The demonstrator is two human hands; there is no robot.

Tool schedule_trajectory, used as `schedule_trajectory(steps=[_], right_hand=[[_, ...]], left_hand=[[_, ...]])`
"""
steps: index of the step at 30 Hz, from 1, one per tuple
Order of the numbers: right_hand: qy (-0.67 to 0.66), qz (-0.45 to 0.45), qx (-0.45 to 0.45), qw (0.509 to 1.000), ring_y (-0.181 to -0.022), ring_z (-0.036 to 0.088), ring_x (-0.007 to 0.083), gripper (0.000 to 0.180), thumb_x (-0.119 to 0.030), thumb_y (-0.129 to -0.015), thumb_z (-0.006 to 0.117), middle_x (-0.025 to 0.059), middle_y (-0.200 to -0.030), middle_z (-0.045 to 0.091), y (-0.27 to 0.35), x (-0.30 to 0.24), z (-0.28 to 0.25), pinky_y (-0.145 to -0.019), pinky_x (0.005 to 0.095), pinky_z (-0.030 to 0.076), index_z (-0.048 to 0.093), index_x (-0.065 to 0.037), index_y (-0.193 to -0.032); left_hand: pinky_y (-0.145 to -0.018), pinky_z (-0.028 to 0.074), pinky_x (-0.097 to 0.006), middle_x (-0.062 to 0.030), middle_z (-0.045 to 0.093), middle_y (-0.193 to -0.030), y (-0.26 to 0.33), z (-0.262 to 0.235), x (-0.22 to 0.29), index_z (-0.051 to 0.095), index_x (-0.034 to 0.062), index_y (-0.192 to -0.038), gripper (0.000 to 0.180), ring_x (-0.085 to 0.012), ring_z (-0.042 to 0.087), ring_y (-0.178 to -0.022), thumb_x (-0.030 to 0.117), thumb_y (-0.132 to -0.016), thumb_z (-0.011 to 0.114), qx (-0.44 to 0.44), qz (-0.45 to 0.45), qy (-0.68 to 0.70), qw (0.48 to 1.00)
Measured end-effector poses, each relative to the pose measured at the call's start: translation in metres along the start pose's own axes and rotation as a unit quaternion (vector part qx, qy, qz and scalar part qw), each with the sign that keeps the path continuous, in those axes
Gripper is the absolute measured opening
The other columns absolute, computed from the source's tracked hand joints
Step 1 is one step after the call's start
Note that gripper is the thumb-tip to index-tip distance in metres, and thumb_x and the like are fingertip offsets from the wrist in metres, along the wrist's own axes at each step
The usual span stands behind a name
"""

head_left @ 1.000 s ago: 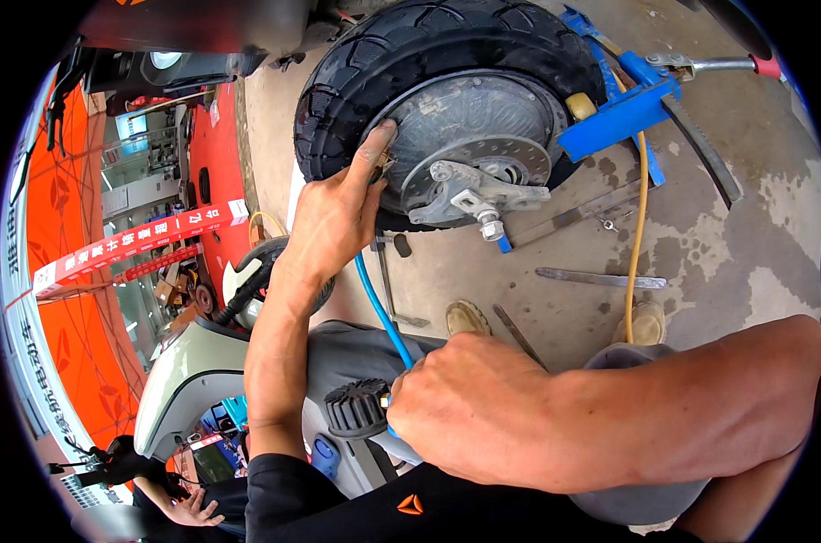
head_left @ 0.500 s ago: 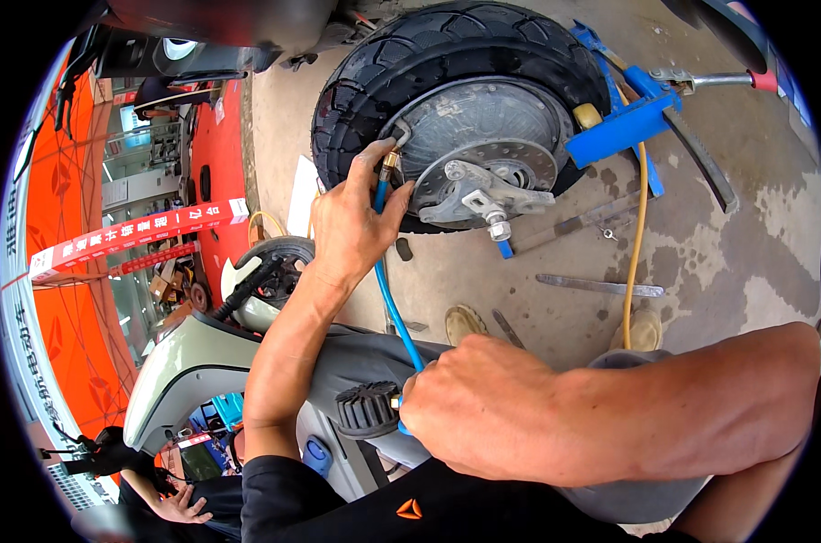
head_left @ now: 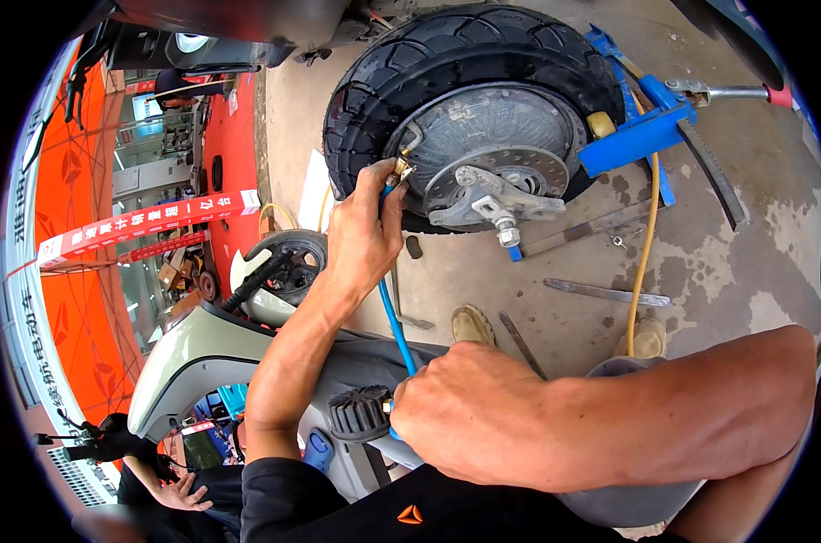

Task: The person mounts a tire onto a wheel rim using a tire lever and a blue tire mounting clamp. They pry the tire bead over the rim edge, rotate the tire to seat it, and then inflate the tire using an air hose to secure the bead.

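Note:
My left hand [head_left: 363, 233] pinches the brass end of a blue air hose [head_left: 395, 317] between thumb and fingers. This brass chuck [head_left: 400, 167] is at the tip of a bent metal valve stem [head_left: 415, 138]; I cannot tell whether they are joined. The stem comes out of a grey wheel hub [head_left: 469, 122] inside a black tyre [head_left: 374, 86]. A brake disc [head_left: 546, 172] and a metal bracket with an axle nut are on the hub. My right hand [head_left: 469, 398] is closed round a tyre inflator, whose black rubber-cased gauge [head_left: 360, 414] sticks out to its left.
A blue metal tool [head_left: 637, 140] with a red-ended handle touches the tyre's right side. A yellow hose [head_left: 644, 262] runs down the wet-spotted floor. Flat metal bars [head_left: 605, 291] lie near my shoes. A pale green scooter [head_left: 189, 362] stands left; another person's hand [head_left: 184, 493] shows at lower left.
The view has shifted slightly, so the wheel sits further right. My left index finger has drawn back from the valve stem to the chuck. My right hand still holds the inflator.

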State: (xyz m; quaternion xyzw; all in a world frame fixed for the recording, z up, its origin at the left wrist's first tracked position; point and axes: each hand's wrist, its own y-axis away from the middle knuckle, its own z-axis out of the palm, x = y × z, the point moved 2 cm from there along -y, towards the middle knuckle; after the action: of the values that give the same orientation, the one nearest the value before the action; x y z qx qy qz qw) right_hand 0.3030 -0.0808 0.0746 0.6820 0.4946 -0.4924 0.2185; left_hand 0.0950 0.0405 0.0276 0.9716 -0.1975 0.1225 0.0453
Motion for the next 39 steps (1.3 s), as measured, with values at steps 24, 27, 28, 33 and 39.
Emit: schedule_trajectory(steps=[24, 27, 28, 33, 39], right_hand=[[0.009, -0.025, -0.011, 1.0, -0.079, 0.079, 0.0301, 0.01, -0.006, -0.076, 0.074, 0.0159, -0.081, 0.077, 0.001, 0.002, -0.008, -0.069, 0.0415, 0.061, 0.074, 0.001, -0.083], [0.005, -0.024, -0.021, 0.999, -0.08, 0.079, 0.0302, 0.009, -0.006, -0.077, 0.074, 0.0156, -0.081, 0.077, -0.002, 0.003, -0.008, -0.069, 0.0417, 0.061, 0.074, 0.001, -0.082], [0.004, -0.023, -0.024, 0.999, -0.08, 0.079, 0.0302, 0.008, -0.006, -0.077, 0.074, 0.0155, -0.08, 0.077, -0.003, 0.003, -0.008, -0.069, 0.0417, 0.061, 0.074, 0.001, -0.082], [0.012, -0.022, -0.02, 0.999, -0.079, 0.079, 0.0307, 0.007, -0.005, -0.077, 0.073, 0.0157, -0.08, 0.076, -0.005, 0.005, -0.008, -0.069, 0.0423, 0.061, 0.073, 0.001, -0.082], [0.029, -0.041, 0.006, 0.999, -0.081, 0.079, 0.0311, 0.007, -0.004, -0.077, 0.073, 0.0163, -0.081, 0.076, 0.0, 0.003, -0.018, -0.07, 0.042, 0.061, 0.073, 0.001, -0.082]], left_hand=[[-0.064, 0.061, -0.044, -0.0213, 0.076, -0.098, -0.013, -0.006, 0.012, 0.061, 0.001, -0.139, 0.043, -0.0394, 0.076, -0.079, -0.002, -0.096, 0.068, 0.058, 0.151, -0.105, 0.981], [-0.065, 0.061, -0.039, -0.0259, 0.077, -0.098, -0.015, -0.007, 0.013, 0.065, -0.0021, -0.136, 0.039, -0.036, 0.079, -0.079, -0.001, -0.096, 0.069, 0.063, 0.167, -0.111, 0.978], [-0.065, 0.061, -0.039, -0.0258, 0.077, -0.098, -0.015, -0.007, 0.013, 0.065, -0.0021, -0.135, 0.039, -0.0362, 0.079, -0.08, -0.001, -0.096, 0.07, 0.06, 0.166, -0.113, 0.978], [-0.064, 0.06, -0.04, -0.0214, 0.077, -0.093, -0.017, -0.006, 0.016, 0.066, -0.001, -0.134, 0.041, -0.0352, 0.078, -0.079, -0.001, -0.094, 0.071, 0.064, 0.172, -0.133, 0.974], [-0.053, 0.045, -0.037, -0.0093, 0.071, -0.078, -0.031, -0.007, 0.019, 0.067, 0.0045, -0.132, 0.047, -0.0267, 0.059, -0.053, 0.006, -0.087, 0.079, 0.076, 0.251, -0.211, 0.942]])
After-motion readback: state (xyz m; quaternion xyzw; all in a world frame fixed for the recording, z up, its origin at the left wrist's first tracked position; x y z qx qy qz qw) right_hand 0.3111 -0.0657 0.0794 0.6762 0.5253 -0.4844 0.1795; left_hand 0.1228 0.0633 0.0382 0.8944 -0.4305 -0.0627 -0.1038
